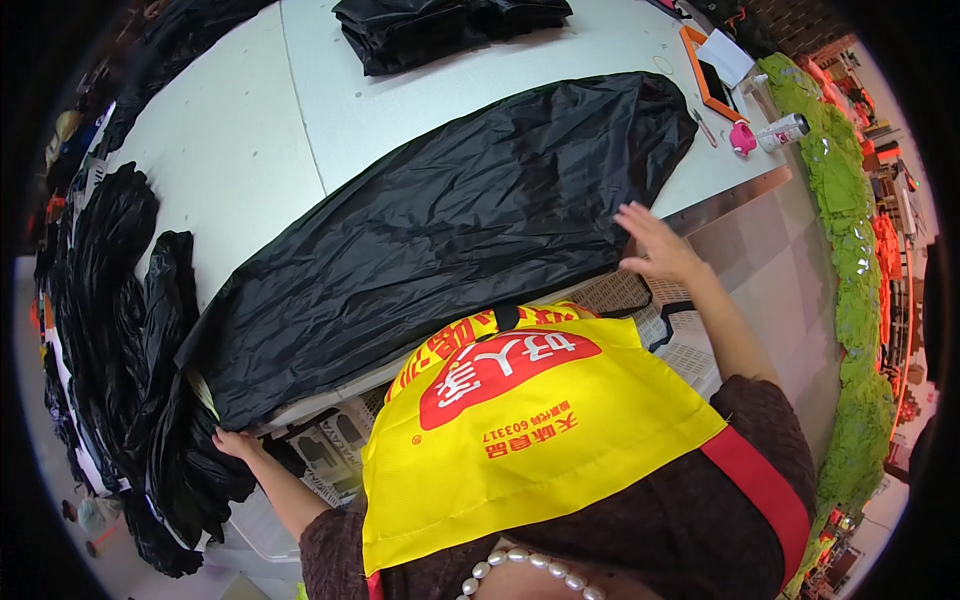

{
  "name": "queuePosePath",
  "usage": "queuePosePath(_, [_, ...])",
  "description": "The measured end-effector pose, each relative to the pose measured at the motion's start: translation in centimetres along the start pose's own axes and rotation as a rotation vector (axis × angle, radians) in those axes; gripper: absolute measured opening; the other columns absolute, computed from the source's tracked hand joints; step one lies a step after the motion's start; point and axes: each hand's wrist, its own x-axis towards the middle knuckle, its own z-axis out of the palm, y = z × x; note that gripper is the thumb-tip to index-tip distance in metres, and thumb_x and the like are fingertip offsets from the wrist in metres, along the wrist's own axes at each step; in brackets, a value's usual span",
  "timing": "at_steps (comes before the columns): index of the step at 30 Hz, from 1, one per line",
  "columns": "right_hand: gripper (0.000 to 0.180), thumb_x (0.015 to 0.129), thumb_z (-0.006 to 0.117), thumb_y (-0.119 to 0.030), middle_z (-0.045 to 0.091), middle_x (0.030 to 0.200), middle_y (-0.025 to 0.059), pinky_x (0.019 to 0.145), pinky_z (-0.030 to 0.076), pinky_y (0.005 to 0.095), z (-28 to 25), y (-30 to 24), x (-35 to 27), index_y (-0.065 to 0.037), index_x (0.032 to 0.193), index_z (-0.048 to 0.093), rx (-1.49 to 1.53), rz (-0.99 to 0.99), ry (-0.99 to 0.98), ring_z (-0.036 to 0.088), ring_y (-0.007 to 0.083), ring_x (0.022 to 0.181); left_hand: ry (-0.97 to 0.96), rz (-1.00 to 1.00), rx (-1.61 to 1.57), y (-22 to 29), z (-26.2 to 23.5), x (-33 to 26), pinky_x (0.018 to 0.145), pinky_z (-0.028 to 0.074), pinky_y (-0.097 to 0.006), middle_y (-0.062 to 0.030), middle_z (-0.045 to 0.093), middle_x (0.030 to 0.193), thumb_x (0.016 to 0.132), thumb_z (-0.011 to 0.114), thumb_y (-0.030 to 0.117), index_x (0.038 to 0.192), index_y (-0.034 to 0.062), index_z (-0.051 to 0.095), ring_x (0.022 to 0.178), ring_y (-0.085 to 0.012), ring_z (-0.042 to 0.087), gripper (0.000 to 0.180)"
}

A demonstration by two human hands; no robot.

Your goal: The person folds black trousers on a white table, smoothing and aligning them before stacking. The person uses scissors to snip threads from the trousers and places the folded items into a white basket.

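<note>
Black sheet (450,220): large thin plastic-looking fabric, spread diagonally over the white worktop (240,130), from near-left edge to far-right. Looks light, limp, slick, creases easily; probably slides on the worktop and won't hold shape. Best held at edges or corners, both ends at once, not mid-panel.

Left hand (232,443): low at the near-left corner, below the worktop edge, grip closed on the sheet's hanging corner, as far as I can tell; fingers partly hidden in black folds. A pale strip (203,392) shows just above it at the edge.

Right hand (655,250): fingers spread, palm down, touching the sheet's near-right edge where it meets the worktop rim. Flat, not pinching anything.

So the sheet lies between both hands, mostly away from the body.

Around it: heap of more black fabric (120,330) draped off the worktop's left side, touching the sheet's left end. Folded black stack (440,30) at far side, well apart. Orange-framed tray (712,75), pink-capped bottle (765,133) and a pen far right, near the sheet's far tip. Yellow apron (530,420) with red patch on the person, nearest the camera. Green strip (850,280) along the right.
</note>
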Motion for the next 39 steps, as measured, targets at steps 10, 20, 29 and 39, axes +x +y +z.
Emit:
queuePosePath(10, [0.059, 0.073, 0.054, 0.002, 0.04, 0.135, 0.0099, 0.103, 0.027, 0.0446, 0.5, 10.5, 5.7, -0.006, 0.13, 0.04, -0.657, 0.004, 0.29, 0.033, 0.0251, 0.128, -0.413, 0.999, 0.904, -2.2, 1.6, -13.3, 0.1, 0.031, -0.039, -0.0237, 0.024, 0.141, 0.071, 0.041, -0.01, 0.13, 0.0073, 0.043, 0.125, -0.0417, 0.033, 0.061])
queuePosePath(20, [0.022, 0.065, 0.052, -0.008, 0.065, 0.09, 0.0166, 0.077, 0.046, 0.0369, -7.8, 14.0, 9.0, -0.004, 0.081, 0.066, -0.111, 0.206, -0.402, 0.061, 0.0303, 0.086, -0.472, 1.102, 1.611, 8.0, 1.6, -5.4, 0.07, 0.046, -0.042, -0.0166, 0.061, 0.082, 0.073, 0.051, 0.011, 0.085, 0.006, 0.066, 0.08, -0.0345, 0.057, 0.02])
queuePosePath(29, [0.036, 0.076, 0.062, -0.042, 0.063, 0.082, 0.0146, 0.076, 0.047, 0.0423, -4.3, 14.0, 12.2, -0.008, 0.085, 0.064, -0.374, 0.319, -0.08, 0.06, 0.0314, 0.086, -0.345, 1.023, 1.815, 4.5, 9.0, -3.3, 0.086, 0.039, -0.047, -0.0046, 0.056, 0.111, 0.075, 0.052, 0.022, 0.096, 0.0139, 0.063, 0.11, -0.0295, 0.047, 0.025])
queuePosePath(39, [0.038, 0.084, 0.054, -0.042, 0.06, 0.08, 0.0138, 0.069, 0.046, 0.0437, -1.6, 14.7, 11.3, -0.004, 0.077, 0.053, -0.452, 0.347, 0.366, 0.057, 0.0322, 0.083, 0.122, 0.58, 1.224, -3.8, 8.1, 1.4, 0.104, 0.022, -0.051, -0.0205, 0.027, 0.142, 0.085, 0.045, 0.055, 0.137, 0.0062, 0.029, 0.132, -0.0328, 0.024, 0.073])
